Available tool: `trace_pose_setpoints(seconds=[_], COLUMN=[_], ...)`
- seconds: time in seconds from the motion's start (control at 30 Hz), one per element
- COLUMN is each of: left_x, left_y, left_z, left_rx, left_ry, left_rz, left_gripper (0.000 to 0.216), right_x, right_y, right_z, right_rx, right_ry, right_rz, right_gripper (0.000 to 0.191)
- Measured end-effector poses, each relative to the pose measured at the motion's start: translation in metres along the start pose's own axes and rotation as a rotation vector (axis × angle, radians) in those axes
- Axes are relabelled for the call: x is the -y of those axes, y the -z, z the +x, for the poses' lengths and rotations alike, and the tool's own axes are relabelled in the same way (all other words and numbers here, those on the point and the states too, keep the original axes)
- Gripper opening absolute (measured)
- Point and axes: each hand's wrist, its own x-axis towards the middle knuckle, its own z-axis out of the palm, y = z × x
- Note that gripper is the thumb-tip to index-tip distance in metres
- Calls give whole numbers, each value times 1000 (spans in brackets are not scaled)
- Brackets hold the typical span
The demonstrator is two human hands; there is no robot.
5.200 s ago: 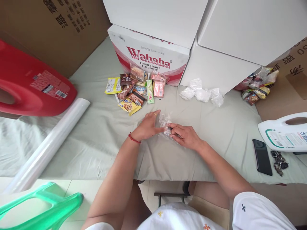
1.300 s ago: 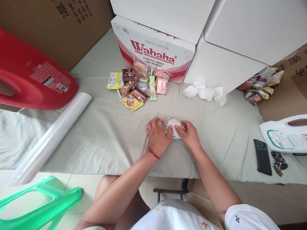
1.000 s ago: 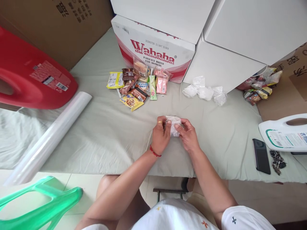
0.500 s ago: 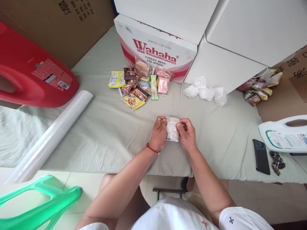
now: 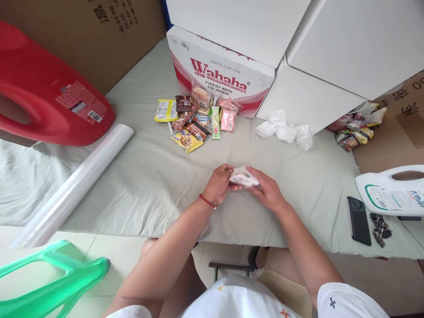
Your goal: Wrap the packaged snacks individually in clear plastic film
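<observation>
A small packet in clear plastic wrap (image 5: 244, 176), whitish and slightly blurred, is held up between both hands over the cloth near its front edge. My left hand (image 5: 218, 183), with a red string bracelet at the wrist, is closed on the packet's left side. On the other side my right hand (image 5: 267, 189) grips its right end, thumb below and fingers along the top. What lies inside the wrap cannot be made out. Behind the hands is a pile of packaged snacks (image 5: 197, 123), and to its right sit several crumpled clear plastic-wrapped bundles (image 5: 285, 132).
A Wahaha water carton (image 5: 225, 75) stands at the back beside white boxes (image 5: 318, 92). At left are a red jug (image 5: 49, 97), a roll of plastic film (image 5: 76, 185) and a green stool (image 5: 56, 282). A phone (image 5: 359, 221), keys (image 5: 380, 229) and a white detergent bottle (image 5: 391, 190) lie right.
The packet has turned from upright and facing me to tilted and nearly flat. My right hand has shifted right and spread over its edge. The camera view has moved slightly.
</observation>
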Motion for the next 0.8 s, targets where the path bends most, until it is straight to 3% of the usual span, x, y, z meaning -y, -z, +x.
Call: trace_pose_setpoints(seconds=[0.1, 0.17, 0.2, 0.3, 0.37, 0.57, 0.73, 0.8], left_x=[-4, -7, -8, -9, -4, 13, 11, 12], left_y=[5, 7, 6, 2, -2, -7, -13, -16], left_z=[-1, -2, -3, -6, -5, 5, 1, -2], left_rx=[-7, -99, -84, 210, 296, 40, 6, 66], left_ry=[-125, -268, -301, -281, -311, -367, -326, -313], left_rz=[157, 199, 176, 90, 115, 343, 565, 591], left_gripper=[27, 44, 53, 59, 54, 40, 36, 39], right_x=[-4, -3, -2, 0, 0, 4, 11, 12], right_y=[-3, -5, -6, -14, -22, -43, -38, -30], right_z=[-5, -7, -8, -7, -5, -3, -9, -16], right_rx=[-160, -177, -161, -85, -103, -391, -502, -533], right_ry=[-230, -282, -289, -320, -365, -505, -534, -536], right_rz=[277, 461, 539, 685, 684, 687, 754, 755], right_gripper=[51, 52, 52, 50, 49, 46, 46, 48])
